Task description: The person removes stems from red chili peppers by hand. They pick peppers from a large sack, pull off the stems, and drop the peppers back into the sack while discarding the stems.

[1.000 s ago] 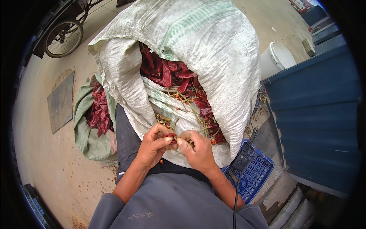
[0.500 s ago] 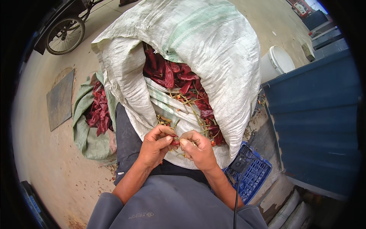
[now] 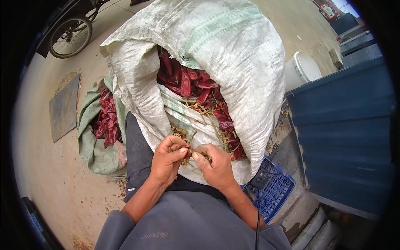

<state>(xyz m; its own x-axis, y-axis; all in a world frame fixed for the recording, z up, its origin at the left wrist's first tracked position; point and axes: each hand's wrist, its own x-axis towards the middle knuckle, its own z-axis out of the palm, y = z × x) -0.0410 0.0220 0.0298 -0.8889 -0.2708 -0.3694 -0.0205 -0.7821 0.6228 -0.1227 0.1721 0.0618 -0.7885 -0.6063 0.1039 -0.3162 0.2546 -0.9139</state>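
Over my lap lies a large white woven sack, its mouth gaping toward me. Dried red chilies fill the opening, and loose stems are scattered on the fold nearest my hands. My left hand pinches a dried chili between thumb and fingers; only a little red shows, the rest being covered. Close against it, my right hand is closed in a pinch at the chili's stem end. Left of my leg, a green sack holds more red chilies.
Right of my lap sits a blue plastic crate with a black device and cable on it. A blue ribbed metal panel stands at the right, a white bucket behind it. Far left are a cart wheel and a flat board.
My right thumb and fingers have shifted slightly left, nearer the left fingertips and onto the chili's stem end. The sacks look unchanged.
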